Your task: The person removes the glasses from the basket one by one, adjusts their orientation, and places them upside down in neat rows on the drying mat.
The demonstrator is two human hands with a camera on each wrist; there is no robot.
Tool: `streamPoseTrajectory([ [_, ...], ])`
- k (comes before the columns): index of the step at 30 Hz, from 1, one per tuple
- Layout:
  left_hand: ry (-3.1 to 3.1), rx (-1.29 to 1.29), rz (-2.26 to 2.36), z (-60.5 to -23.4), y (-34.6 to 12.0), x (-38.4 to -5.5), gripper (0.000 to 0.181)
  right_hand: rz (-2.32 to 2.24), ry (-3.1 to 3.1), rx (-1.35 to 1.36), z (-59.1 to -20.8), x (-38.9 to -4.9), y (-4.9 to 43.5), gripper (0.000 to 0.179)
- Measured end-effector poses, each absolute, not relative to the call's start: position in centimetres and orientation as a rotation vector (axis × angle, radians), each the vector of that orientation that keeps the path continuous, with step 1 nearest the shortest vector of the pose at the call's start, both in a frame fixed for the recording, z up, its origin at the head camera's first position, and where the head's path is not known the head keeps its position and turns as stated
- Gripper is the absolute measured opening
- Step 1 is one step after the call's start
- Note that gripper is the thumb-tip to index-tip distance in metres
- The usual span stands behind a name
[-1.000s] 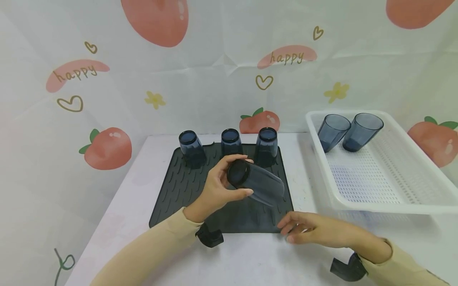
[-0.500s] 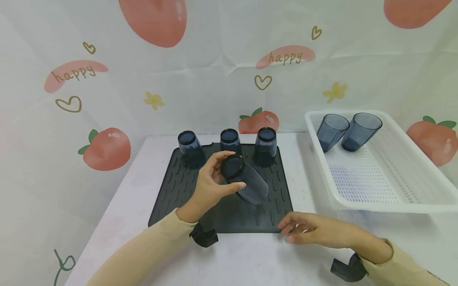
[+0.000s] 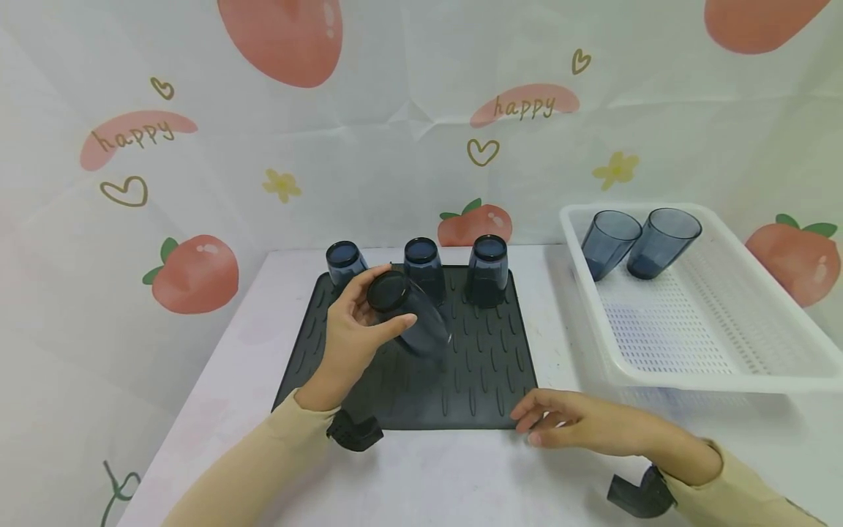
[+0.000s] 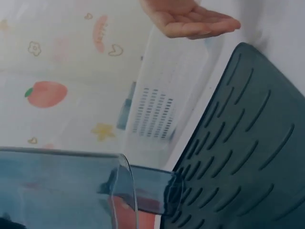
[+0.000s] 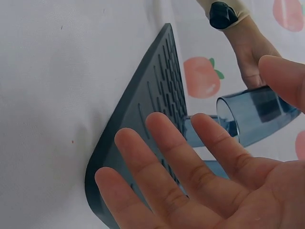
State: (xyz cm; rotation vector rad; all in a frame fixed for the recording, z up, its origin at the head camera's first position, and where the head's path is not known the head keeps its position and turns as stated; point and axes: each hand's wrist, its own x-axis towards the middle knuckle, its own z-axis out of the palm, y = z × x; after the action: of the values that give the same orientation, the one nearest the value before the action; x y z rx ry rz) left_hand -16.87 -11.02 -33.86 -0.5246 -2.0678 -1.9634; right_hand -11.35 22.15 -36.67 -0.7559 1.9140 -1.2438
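Right hand [image 3: 593, 422] is nearest, kinda relaxed with nothing in it, right by the near corner of the black mat [image 3: 487, 380]. Further in, the left hand [image 3: 345, 337] is gripping a blue glass [image 3: 421, 322] near its base, tilted mouth-down above the mat. Past that, three upside-down glasses [image 3: 487, 274] line the mat's far side, and two tilted ones sit in a white basket [image 3: 757, 383] off right.
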Motion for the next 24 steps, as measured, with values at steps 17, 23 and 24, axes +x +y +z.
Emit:
streamPoseTrajectory([
  [17,-1.922,-0.134,-2.008,-33.4,-16.1,-16.3,0.070,-1.248,1.922,-0.758,-36.8,-11.3,22.5,0.027],
  [23,-1.984,-0.052,-1.968,-34.0,-17.3,-16.1,0.070,-1.254,1.917,-0.751,-36.7,-11.2,22.4,0.027],
  [24,-2.003,-0.040,-1.959,-34.2,-17.4,-16.1,0.070,-1.253,1.918,-0.752,-36.6,-11.2,22.4,0.028],
])
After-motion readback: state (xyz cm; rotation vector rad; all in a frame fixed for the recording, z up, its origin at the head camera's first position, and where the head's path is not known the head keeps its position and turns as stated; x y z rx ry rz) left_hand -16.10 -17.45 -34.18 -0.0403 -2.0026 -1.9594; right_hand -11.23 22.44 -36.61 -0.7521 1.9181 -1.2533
